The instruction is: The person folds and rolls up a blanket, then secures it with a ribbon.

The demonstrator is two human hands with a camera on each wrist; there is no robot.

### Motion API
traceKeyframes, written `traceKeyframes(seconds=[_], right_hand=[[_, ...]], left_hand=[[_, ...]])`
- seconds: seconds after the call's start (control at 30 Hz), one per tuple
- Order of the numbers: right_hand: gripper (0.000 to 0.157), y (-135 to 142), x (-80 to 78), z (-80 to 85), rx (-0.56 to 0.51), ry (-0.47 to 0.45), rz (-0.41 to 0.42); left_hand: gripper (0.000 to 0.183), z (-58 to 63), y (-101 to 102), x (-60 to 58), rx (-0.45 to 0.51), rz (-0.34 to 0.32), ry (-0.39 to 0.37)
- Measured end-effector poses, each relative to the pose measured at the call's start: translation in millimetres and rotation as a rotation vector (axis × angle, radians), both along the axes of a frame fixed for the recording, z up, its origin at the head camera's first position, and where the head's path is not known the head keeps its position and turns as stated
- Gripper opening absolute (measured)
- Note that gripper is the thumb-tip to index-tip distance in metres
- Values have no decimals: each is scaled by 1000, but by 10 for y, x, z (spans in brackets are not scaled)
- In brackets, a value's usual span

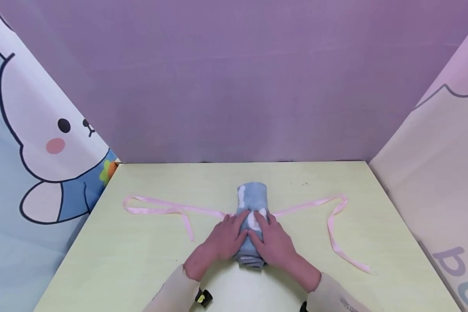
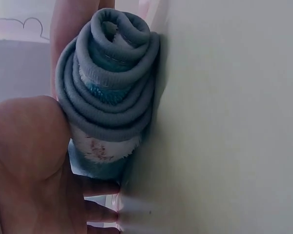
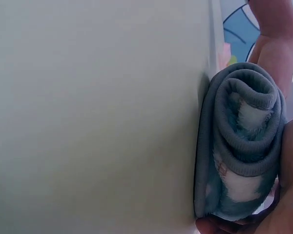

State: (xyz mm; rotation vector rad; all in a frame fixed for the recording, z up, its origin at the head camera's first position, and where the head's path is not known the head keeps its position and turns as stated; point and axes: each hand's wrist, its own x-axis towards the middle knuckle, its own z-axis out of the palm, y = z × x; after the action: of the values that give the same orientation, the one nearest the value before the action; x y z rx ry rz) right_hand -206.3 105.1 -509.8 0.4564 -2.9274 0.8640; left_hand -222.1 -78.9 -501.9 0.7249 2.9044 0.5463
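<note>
A rolled-up fleecy blue-grey towel (image 1: pixel 252 195) with white patches lies lengthwise on the table. Its coiled end, with a grey bound edge, shows in the left wrist view as towel layers (image 2: pixel 107 78) and in the right wrist view too (image 3: pixel 249 161). My left hand (image 1: pixel 225 237) rests against its left side, fingers extended and thumb on top. From the right, my right hand (image 1: pixel 276 243) presses on the roll in the same way, the two thumbs close together. A pink ribbon (image 1: pixel 203 211) comes out on both sides of the roll; its middle is hidden there.
The pale yellow table (image 1: pixel 101 268) ends at a purple backdrop (image 1: pixel 257 86). Printed cloth with a cartoon rabbit (image 1: pixel 43 160) stands at the left, and a pale panel (image 1: pixel 440 173) at the right. The ribbon's right tail (image 1: pixel 335 225) curves toward the front.
</note>
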Motion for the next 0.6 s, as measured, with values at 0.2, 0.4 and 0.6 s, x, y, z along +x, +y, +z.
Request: traceKeyframes(seconds=[0.2,0.4,0.6], right_hand=[[61,0,106,-6,13,4,-7],[64,82,99,49,-52,-8,2],[54,586,108,259,-55,-56,-110]], left_hand=[[53,-26,4,129,-17,15,29],[56,-23,-41,135,36,12,65],[49,126,-318,145,167,102,43]])
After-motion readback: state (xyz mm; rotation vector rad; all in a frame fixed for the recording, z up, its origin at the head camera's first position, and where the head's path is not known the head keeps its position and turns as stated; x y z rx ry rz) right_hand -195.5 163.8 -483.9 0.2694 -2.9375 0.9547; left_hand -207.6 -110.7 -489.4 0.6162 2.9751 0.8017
